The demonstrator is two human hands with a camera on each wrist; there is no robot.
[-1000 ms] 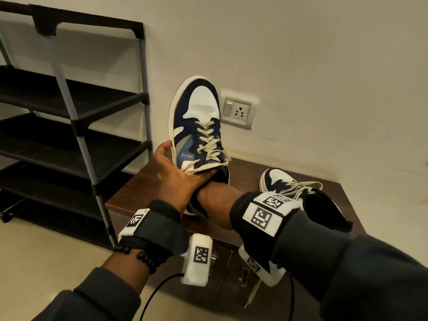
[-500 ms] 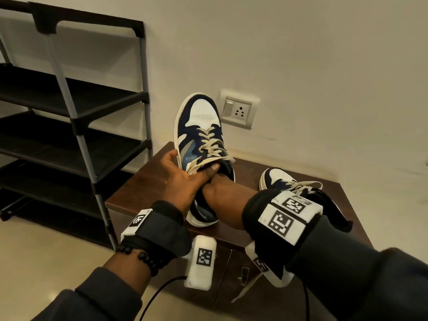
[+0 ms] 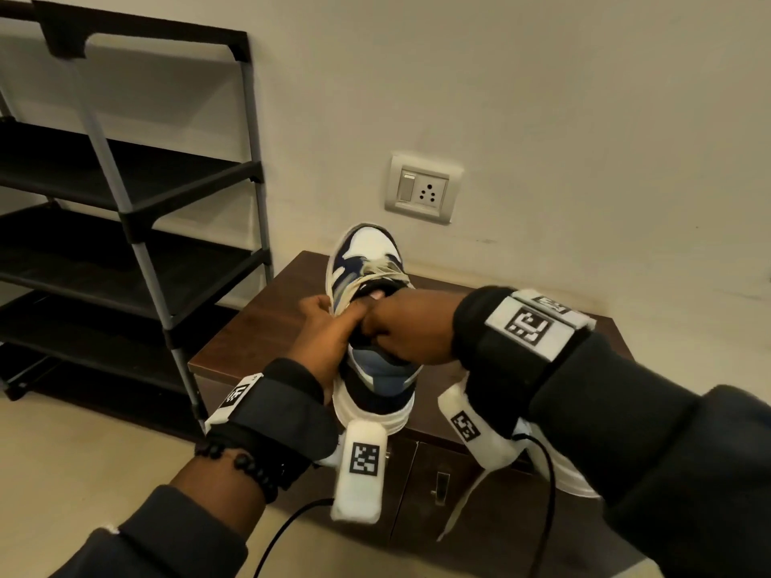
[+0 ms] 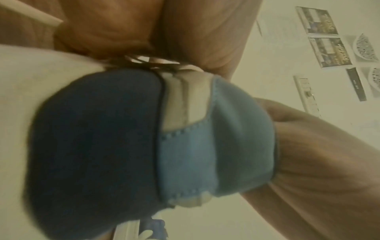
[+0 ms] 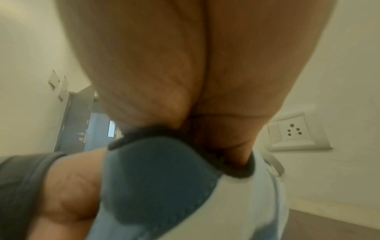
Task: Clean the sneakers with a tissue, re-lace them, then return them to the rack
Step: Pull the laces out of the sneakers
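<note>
A navy, blue and white sneaker (image 3: 375, 252) with cream laces is held low over the wooden cabinet (image 3: 258, 323), toe pointing at the wall and heel toward me. My left hand (image 3: 325, 327) grips its left side by the tongue and laces. The fingers of my right hand (image 3: 400, 327) reach into the shoe's opening, and the hand clasps the heel collar. In the left wrist view, the blue heel (image 4: 185, 146) fills the frame. The right wrist view shows the collar (image 5: 164, 178) under my palm. My right arm hides most of the second sneaker (image 3: 571, 473). No tissue is visible.
A black multi-tier shoe rack (image 3: 125, 202) stands at the left against the wall, its shelves bare. A wall socket (image 3: 421, 189) sits above the cabinet. A loose lace (image 3: 463, 506) hangs over the cabinet's front doors. Beige floor lies below.
The sneaker has come down from its raised, upright pose and tipped forward toward the cabinet. Both hands came down with it, and my right arm now covers the second sneaker.
</note>
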